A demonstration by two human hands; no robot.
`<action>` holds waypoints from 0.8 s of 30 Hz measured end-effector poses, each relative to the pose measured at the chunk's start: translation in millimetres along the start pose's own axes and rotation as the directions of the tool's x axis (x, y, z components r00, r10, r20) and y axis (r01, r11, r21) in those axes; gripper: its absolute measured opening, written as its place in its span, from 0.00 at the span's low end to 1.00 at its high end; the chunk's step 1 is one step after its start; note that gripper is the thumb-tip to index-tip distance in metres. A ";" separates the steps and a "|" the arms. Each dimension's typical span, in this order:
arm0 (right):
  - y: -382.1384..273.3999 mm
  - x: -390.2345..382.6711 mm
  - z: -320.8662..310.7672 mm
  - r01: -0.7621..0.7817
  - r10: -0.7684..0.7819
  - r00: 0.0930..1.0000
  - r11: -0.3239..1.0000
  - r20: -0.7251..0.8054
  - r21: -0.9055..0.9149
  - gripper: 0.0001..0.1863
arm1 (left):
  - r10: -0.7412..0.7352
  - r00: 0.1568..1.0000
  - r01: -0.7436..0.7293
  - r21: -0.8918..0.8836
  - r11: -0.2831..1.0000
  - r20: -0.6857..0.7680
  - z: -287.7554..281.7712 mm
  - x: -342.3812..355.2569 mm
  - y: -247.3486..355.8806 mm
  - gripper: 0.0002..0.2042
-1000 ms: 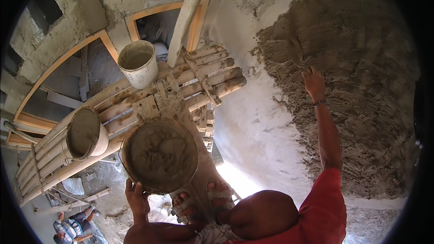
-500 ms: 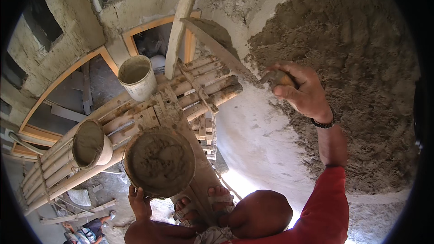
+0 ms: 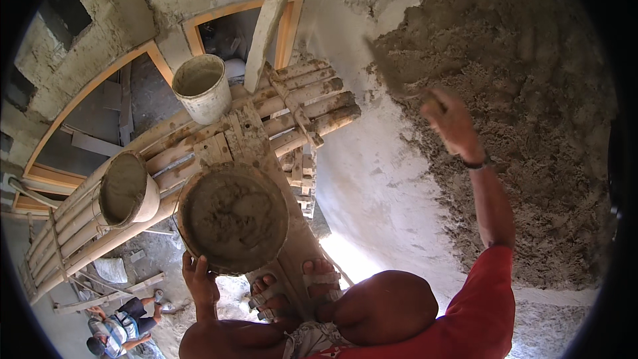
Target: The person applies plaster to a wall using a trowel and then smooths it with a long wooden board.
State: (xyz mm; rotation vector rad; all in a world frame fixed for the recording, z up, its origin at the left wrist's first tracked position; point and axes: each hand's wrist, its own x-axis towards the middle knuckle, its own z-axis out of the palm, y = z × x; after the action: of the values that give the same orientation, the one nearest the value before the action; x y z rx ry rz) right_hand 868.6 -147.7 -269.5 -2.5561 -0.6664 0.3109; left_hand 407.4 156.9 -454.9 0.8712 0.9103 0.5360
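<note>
My right hand (image 3: 454,127) is raised at the wall and closed round the handle of a trowel (image 3: 385,70). Motion smears the trowel's long blade, which points up and left near the edge of the fresh plaster. Rough brown wet plaster (image 3: 518,133) covers much of the wall at the right, next to a smoother pale part (image 3: 372,186). At the lower left, my left hand (image 3: 201,286) grips the near rim of a bucket (image 3: 184,239). Grey-brown mortar (image 3: 232,216) lies inside it. The fingers on the bucket's far side are partly hidden.
I squat on a wooden plank (image 3: 299,266) that crosses a scaffold of poles (image 3: 292,110). On the poles stand a white bucket (image 3: 212,100) and a tilted mortar bucket (image 3: 149,199). A curved timber (image 3: 272,23) rises beside them. Far below, another person (image 3: 123,326) is on the floor.
The trowel has swung upright, its blade turning away from the curved timber. My right hand has shifted slightly right and down. My left hand stays on the bucket rim; the view has shifted slightly.
</note>
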 end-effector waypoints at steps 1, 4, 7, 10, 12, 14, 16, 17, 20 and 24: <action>-21.5 -10.2 30.9 0.153 -0.148 0.984 0.987 0.103 -0.049 0.22 | 0.015 1.000 -0.015 -0.005 1.000 -0.014 1.4 0.3 -2.0 0.15; -77.3 -42.2 108.3 0.603 -0.555 0.767 0.794 0.321 -0.068 0.14 | 0.062 0.998 -0.062 0.010 0.998 0.004 6.0 3.9 -7.4 0.16; -129.9 -50.0 145.0 0.763 -0.693 0.633 0.483 0.345 -0.430 0.13 | 0.138 0.990 -0.137 0.076 0.988 -0.007 10.1 8.3 -10.9 0.17; -146.3 -33.2 169.0 0.771 -0.768 0.571 0.381 0.290 -0.510 0.11 | 0.106 0.994 -0.104 0.126 0.987 -0.010 21.4 9.6 -4.4 0.18; -148.8 -29.4 188.6 0.794 -0.736 0.570 0.377 0.365 -0.477 0.10 | 0.126 0.992 -0.126 0.088 0.988 0.000 24.9 12.3 -6.8 0.18; -136.5 -33.0 219.5 0.807 -0.655 0.587 0.428 0.476 -0.406 0.10 | 0.131 0.991 -0.131 0.079 0.988 0.006 24.4 11.7 -8.0 0.18; -140.4 -43.5 239.4 0.817 -0.595 0.549 0.529 0.587 -0.227 0.11 | 0.122 0.993 -0.121 0.124 0.985 0.001 22.7 8.0 -2.9 0.17; -141.2 -49.7 244.8 0.797 -0.557 0.527 0.586 0.642 -0.145 0.12 | 0.128 0.992 -0.127 0.115 0.985 -0.005 22.6 7.2 -3.8 0.17; -151.3 -65.7 258.0 0.769 -0.560 0.468 0.639 0.683 -0.003 0.13 | 0.119 0.993 -0.116 0.126 0.985 -0.012 19.6 5.1 -3.4 0.17; -138.0 -72.9 249.1 0.684 -0.642 0.556 0.714 0.528 0.148 0.16 | 0.098 0.994 -0.092 0.120 0.989 -0.048 8.0 3.8 0.5 0.17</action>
State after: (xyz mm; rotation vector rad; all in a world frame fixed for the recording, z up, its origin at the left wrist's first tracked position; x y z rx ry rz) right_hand 669.3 18.4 -407.8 -2.0340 -1.8320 0.7647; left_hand 416.1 156.6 -453.7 1.0147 0.9606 0.5950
